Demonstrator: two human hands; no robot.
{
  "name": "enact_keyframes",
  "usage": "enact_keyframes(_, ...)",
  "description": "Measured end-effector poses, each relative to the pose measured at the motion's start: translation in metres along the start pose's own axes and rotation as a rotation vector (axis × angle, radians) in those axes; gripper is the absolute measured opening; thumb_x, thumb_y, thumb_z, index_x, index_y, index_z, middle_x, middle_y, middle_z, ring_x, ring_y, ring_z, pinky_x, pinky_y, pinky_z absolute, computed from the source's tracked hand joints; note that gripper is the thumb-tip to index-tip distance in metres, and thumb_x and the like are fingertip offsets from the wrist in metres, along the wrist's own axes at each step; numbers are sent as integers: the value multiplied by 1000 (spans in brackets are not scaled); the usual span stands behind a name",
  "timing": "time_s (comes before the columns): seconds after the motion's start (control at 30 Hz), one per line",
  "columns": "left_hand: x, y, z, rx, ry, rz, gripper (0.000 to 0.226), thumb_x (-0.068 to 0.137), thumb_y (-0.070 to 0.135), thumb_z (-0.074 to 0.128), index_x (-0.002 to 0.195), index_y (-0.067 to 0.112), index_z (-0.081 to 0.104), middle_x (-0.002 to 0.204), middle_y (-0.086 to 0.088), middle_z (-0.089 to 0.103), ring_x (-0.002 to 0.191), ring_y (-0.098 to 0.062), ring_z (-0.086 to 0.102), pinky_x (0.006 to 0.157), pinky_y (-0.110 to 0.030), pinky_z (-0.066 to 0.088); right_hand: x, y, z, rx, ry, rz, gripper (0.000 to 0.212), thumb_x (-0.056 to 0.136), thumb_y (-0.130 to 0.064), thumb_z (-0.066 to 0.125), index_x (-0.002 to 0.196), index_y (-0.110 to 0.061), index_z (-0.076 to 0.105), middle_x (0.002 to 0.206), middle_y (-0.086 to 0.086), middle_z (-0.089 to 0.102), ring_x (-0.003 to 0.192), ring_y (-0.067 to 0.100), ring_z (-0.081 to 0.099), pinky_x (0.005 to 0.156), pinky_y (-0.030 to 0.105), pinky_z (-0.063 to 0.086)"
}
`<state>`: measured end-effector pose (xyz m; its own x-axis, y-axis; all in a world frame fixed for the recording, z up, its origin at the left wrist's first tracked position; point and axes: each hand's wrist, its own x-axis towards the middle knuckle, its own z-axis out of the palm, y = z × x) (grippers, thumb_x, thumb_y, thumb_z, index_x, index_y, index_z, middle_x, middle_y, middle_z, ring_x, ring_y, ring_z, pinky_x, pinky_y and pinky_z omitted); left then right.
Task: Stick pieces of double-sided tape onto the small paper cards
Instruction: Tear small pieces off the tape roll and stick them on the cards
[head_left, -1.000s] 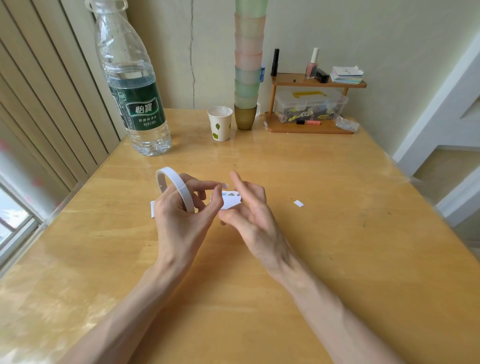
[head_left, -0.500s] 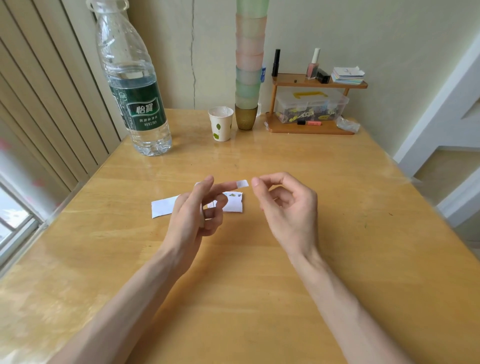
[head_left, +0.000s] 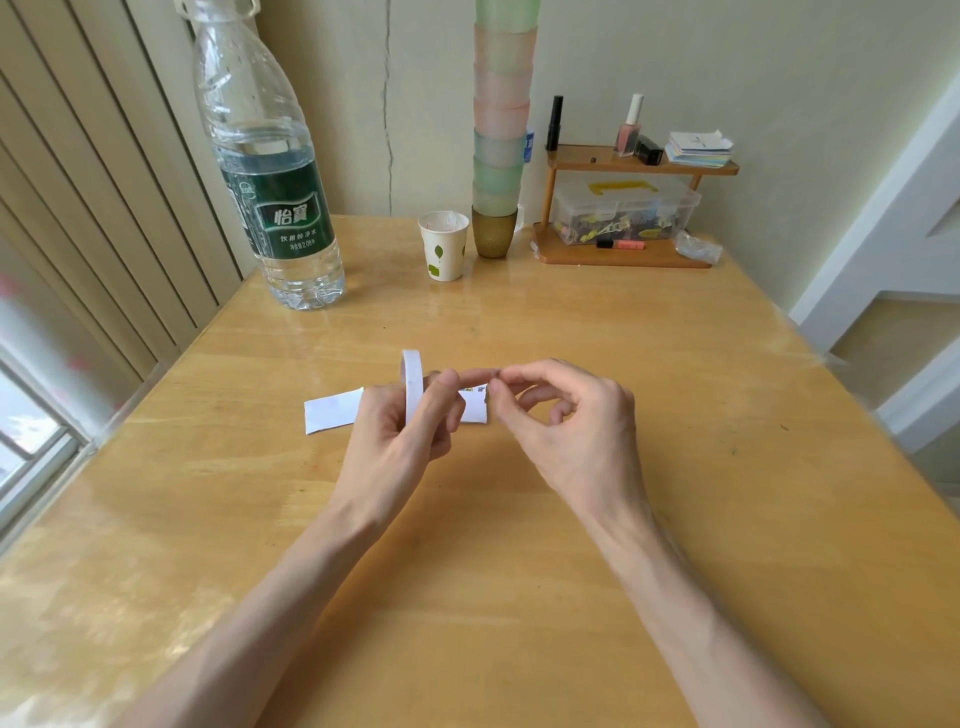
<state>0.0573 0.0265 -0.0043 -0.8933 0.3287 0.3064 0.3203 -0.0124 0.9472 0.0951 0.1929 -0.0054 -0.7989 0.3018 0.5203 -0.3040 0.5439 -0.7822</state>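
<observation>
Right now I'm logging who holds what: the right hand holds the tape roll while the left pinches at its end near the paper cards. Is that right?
Not quite: the hands are swapped. In the head view the left hand holds the tape roll, and the right hand pinches at its end, near the paper cards.

A light, glossy wooden table (head_left: 519, 649) fills the room's middle, its far edge pushed against a cream plaster wall (head_left: 727, 62) marked by a dark vertical crack (head_left: 387, 104). Beige vertical slats (head_left: 104, 182) run along the table's left edge, and below them at the near left a pale-framed window (head_left: 31, 441) lets in daylight. Past the table's right edge stands white moulded woodwork (head_left: 883, 234), with beige floor (head_left: 883, 338) beneath it. Soft light glares off the tabletop's left side.
</observation>
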Motion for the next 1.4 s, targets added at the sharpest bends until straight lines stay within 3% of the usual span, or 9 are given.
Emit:
enact_keyframes(0.1, 0, 1, 1, -14, 2, 23, 43, 107, 40, 51, 84, 16, 78, 66, -11, 36, 54, -16, 29, 53, -19, 28, 0, 0, -1, -8, 13, -23, 4, 87, -16, 81, 88, -19, 79, 78, -14, 74, 68, 8, 70, 54, 20, 39)
enact_keyframes(0.27, 0, 3, 1, -13, -18, 42, 41, 104, 43, 50, 83, 23, 79, 69, -24, 35, 54, -18, 30, 53, -22, 28, 1, 3, 0, -10, 21, -61, 7, 87, -13, 79, 88, -20, 80, 79, -13, 74, 68, 12, 70, 51, 33, 44)
enact_keyframes(0.4, 0, 0, 0, -12, -8, 54, 60, 98, 52, 51, 96, -2, 75, 68, -26, 35, 56, -22, 30, 53, -24, 28, 2, 6, 0, -13, 33, -80, 8, 87, -16, 77, 88, -22, 80, 79, -12, 74, 62, 18, 68, 51, 40, 46)
enact_keyframes(0.57, 0, -1, 0, 7, -9, 71, 60, 98, 53, 50, 97, -1, 75, 64, -24, 37, 53, -18, 32, 53, -26, 28, 1, 1, -1, 24, 14, -69, 7, 86, -11, 81, 87, -18, 80, 80, -12, 75, 69, 11, 71, 51, 42, 45)
enact_keyframes(0.77, -2, 2, 1, 40, -22, 62, 39, 105, 38, 50, 90, 14, 78, 61, -20, 31, 52, -16, 30, 53, -25, 28, 1, 4, -1, 5, 30, -67, 9, 87, -10, 78, 85, -19, 79, 78, -11, 73, 67, 14, 70, 51, 35, 46)
enact_keyframes(0.97, -3, 2, 1, 60, -29, 45, 40, 104, 40, 51, 85, 15, 76, 56, -1, 34, 52, -16, 31, 54, -28, 28, 1, 3, 0, 6, 37, -60, 6, 88, -15, 79, 84, -20, 79, 79, -13, 74, 68, 13, 71, 51, 33, 46)
enact_keyframes(1.1, -3, 6, 2, 76, -39, 64, 33, 105, 33, 50, 85, 41, 75, 59, 11, 41, 52, -10, 34, 54, -23, 31, 1, 5, 0, 12, 44, -49, 8, 88, -16, 78, 83, -22, 79, 78, -11, 74, 63, 16, 68, 52, 34, 47)
enact_keyframes(1.3, -3, 5, 3, 80, -31, 62, 31, 104, 33, 50, 95, 27, 78, 57, 12, 42, 52, -9, 34, 55, -21, 32, 2, 2, -1, 129, 18, 54, 9, 90, -15, 79, 85, -22, 80, 79, -9, 77, 63, 23, 68, 56, 40, 49)
enact_keyframes(1.4, -4, 6, 3, 77, -47, 74, 30, 105, 32, 49, 93, 39, 76, 57, 12, 43, 52, -9, 34, 54, -22, 31, 3, 1, -3, 247, 0, 119, 6, 91, -12, 80, 87, -16, 81, 75, -8, 76, 67, 19, 72, 60, 40, 54)
